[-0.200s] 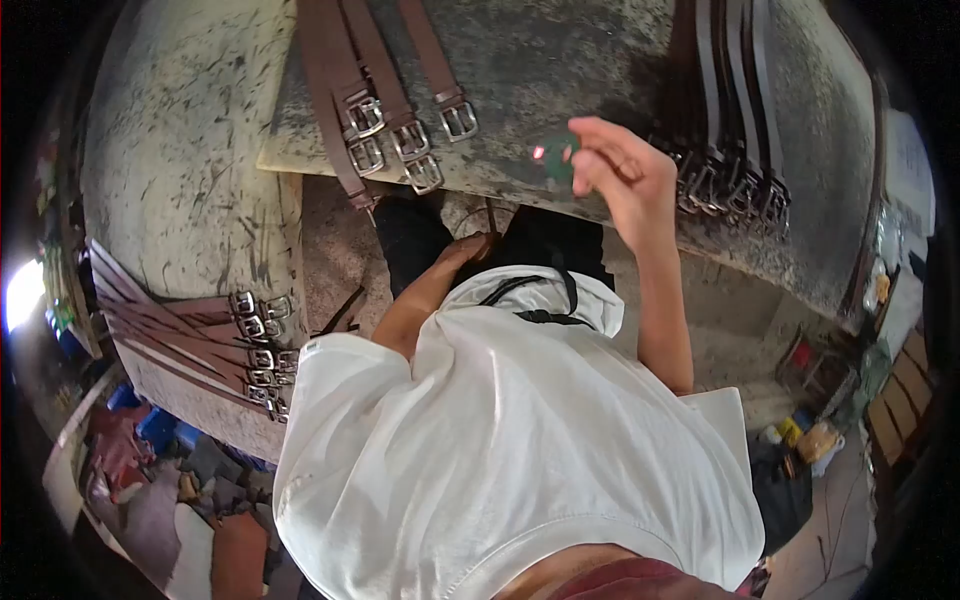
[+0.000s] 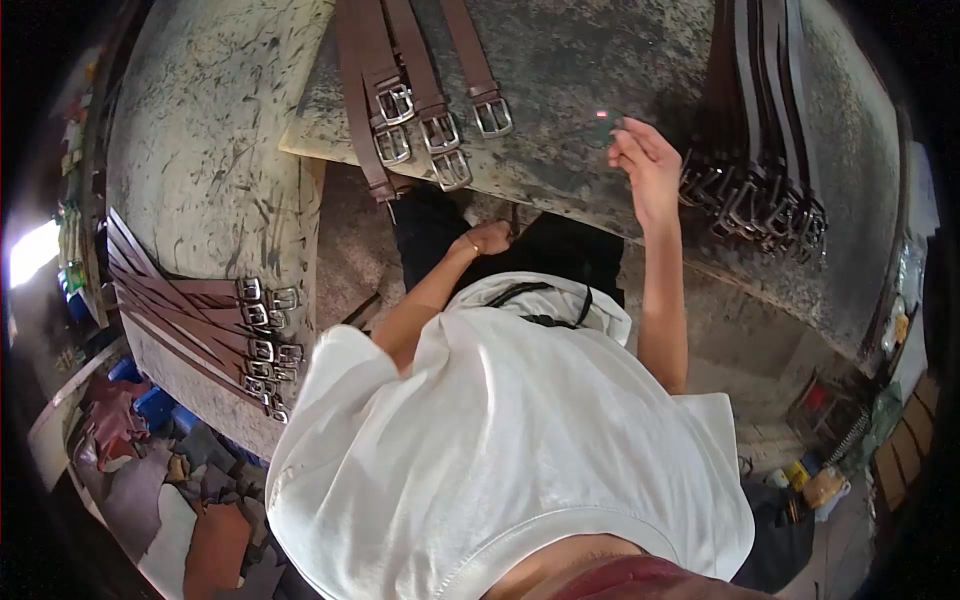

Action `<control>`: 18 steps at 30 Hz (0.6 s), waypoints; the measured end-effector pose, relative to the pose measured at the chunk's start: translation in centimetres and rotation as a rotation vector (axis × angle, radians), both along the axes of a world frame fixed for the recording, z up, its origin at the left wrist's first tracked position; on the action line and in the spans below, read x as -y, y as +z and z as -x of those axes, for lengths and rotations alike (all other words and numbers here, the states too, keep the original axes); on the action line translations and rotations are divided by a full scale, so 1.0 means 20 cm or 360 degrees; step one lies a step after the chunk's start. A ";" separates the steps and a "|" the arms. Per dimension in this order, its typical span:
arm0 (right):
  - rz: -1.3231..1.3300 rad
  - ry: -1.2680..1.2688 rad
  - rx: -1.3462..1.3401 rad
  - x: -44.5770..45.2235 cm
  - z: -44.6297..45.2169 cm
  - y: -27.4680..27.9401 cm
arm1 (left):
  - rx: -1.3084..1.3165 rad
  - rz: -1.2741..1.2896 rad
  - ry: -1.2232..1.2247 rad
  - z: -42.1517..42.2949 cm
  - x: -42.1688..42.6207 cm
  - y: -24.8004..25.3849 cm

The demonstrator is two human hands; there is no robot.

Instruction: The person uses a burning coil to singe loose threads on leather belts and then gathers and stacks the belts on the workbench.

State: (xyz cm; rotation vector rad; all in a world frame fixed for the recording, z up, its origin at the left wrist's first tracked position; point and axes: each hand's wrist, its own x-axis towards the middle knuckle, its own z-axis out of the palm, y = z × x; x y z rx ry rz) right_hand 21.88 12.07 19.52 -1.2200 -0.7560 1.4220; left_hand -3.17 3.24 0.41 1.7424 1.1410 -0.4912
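Note:
My right hand (image 2: 648, 170) is raised over the dark worktable, its fingers pinched together. By the fingertips a small pinkish glow with a faint greenish blur shows, too indistinct to name. My left hand (image 2: 488, 238) is low over my lap, below the table edge, with curled fingers. A thin dark upright piece is beside it, and whether the hand grips it is unclear. Left of my right hand, several brown leather belts (image 2: 402, 60) hang toward the table's near edge, silver buckles (image 2: 440, 132) towards me. To its right lies a thick bunch of dark belts (image 2: 757, 100) with metal buckles.
The worktable (image 2: 590, 60) has a scuffed dark surface. A paler table (image 2: 215, 180) adjoins it on the left, where more brown belts (image 2: 190, 325) with buckles lie. Leather scraps (image 2: 215, 545) are heaped at lower left. A dark bag and small items lie at lower right.
The view has shifted, so tables and belts appear farther right. My right hand stays raised, with the pinkish glow now higher and farther right. My left hand remains low over my lap.

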 end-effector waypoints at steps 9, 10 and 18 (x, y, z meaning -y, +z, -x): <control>-0.0051 -0.0190 -0.0383 0.15 -0.07 -0.20 | 0.0066 -0.1991 0.0995 -0.03 -0.48 1.07; -0.0074 -0.0180 -0.0381 0.15 -0.05 -0.19 | -0.0041 -0.1953 0.0987 -0.04 -0.56 1.04; -0.0106 -0.0061 -0.0385 0.11 0.02 -0.11 | -0.0004 -0.1814 0.0893 -0.24 -0.40 0.90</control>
